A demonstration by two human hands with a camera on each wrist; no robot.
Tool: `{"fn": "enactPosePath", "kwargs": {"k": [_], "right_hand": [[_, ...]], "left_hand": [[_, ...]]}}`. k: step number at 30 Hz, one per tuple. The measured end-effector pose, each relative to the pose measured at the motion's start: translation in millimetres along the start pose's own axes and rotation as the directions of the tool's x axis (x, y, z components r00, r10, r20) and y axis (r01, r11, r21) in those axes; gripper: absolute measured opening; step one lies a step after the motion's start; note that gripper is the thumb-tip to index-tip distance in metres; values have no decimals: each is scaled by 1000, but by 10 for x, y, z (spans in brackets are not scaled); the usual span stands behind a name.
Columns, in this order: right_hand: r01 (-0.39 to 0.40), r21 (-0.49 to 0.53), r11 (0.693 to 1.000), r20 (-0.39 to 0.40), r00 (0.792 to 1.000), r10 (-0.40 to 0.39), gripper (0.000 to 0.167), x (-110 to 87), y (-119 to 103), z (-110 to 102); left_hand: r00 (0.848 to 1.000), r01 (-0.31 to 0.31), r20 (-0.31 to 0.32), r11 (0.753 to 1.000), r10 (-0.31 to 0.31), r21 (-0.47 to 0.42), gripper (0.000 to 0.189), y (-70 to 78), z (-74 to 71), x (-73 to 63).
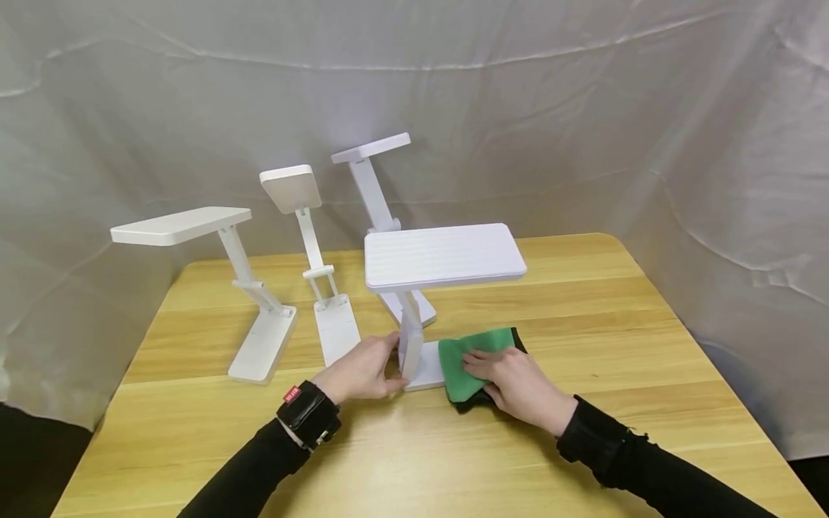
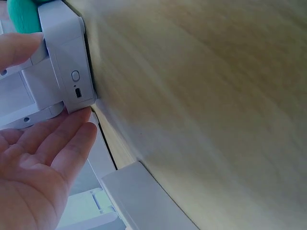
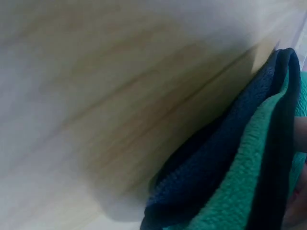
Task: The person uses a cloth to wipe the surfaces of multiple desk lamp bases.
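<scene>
A white desk lamp [image 1: 445, 255] stands in front of me, its wide head over a narrow flat base. My left hand [image 1: 365, 368] grips the hinge end of that base, thumb on the near side and fingers on the far side. In the left wrist view the lamp base [image 2: 72, 62] shows a small button and a port on its end. My right hand [image 1: 521, 383] holds a green cloth [image 1: 463, 381] with a dark underside over the other end of the base. Folded layers of the cloth [image 3: 235, 177] fill the right wrist view's lower right.
Behind and left stand more white lamps: one at the left [image 1: 262, 349], one in the middle [image 1: 337, 331], and one at the back [image 1: 372, 191]. The wooden table [image 1: 615, 324] reaches a grey fabric backdrop [image 1: 518, 144] that hangs behind and at both sides.
</scene>
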State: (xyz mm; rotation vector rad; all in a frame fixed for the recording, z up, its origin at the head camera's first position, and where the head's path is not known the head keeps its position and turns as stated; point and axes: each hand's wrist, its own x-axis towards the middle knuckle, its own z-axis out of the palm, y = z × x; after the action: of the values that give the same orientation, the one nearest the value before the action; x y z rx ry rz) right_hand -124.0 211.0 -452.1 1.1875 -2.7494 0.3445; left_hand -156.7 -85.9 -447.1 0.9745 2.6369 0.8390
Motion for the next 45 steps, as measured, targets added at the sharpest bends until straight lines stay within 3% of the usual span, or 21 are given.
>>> {"fn": "enactPosePath", "kwargs": {"k": [3,5,8,10,13,15,16,23,27,31,38,42,45], "right_hand": [[0,99,995,9,1000,-1,38,-27,-3,-31],[-42,202,978,18,999,39,37,-66,11,-47],[-154,388,909,10,987,162,37,-140,46,-65],[-243,493,835,-15,958,288,35,-189,74,-69],[-347,613,710,-41,883,467,32,-229,100,-89],[-404,642,651,-23,839,544,32,-232,106,-99],[-429,642,636,-4,827,563,32,-224,103,-101],[-509,584,633,97,818,568,45,-83,69,-40],[-498,586,640,70,817,572,54,-41,49,28],[-490,589,643,17,803,596,45,-106,-39,64],[-476,637,607,40,806,590,41,-279,-202,64],[-485,628,608,24,794,608,37,-196,-124,47],[-512,631,583,50,777,628,38,-90,-32,31]], "left_hand": [[1000,-19,21,1000,18,3,60,-15,-19,12],[999,-32,43,999,32,3,58,-25,-40,26],[997,-31,67,999,32,-10,57,-30,-66,48],[998,-17,66,1000,19,-26,58,-28,-62,56],[999,15,41,998,-12,-67,63,-20,-20,63],[999,33,11,996,-32,-87,67,-9,28,71],[999,41,-3,995,-42,-91,70,-1,52,77],[994,64,-89,997,-69,-52,77,59,151,97],[989,62,-130,998,-64,-21,83,66,176,78],[985,65,-157,998,-65,-5,87,69,185,48],[984,70,-162,998,-68,2,82,67,156,1],[988,44,-149,999,-42,7,83,56,162,7],[989,47,-144,999,-45,8,85,52,186,14]]}}
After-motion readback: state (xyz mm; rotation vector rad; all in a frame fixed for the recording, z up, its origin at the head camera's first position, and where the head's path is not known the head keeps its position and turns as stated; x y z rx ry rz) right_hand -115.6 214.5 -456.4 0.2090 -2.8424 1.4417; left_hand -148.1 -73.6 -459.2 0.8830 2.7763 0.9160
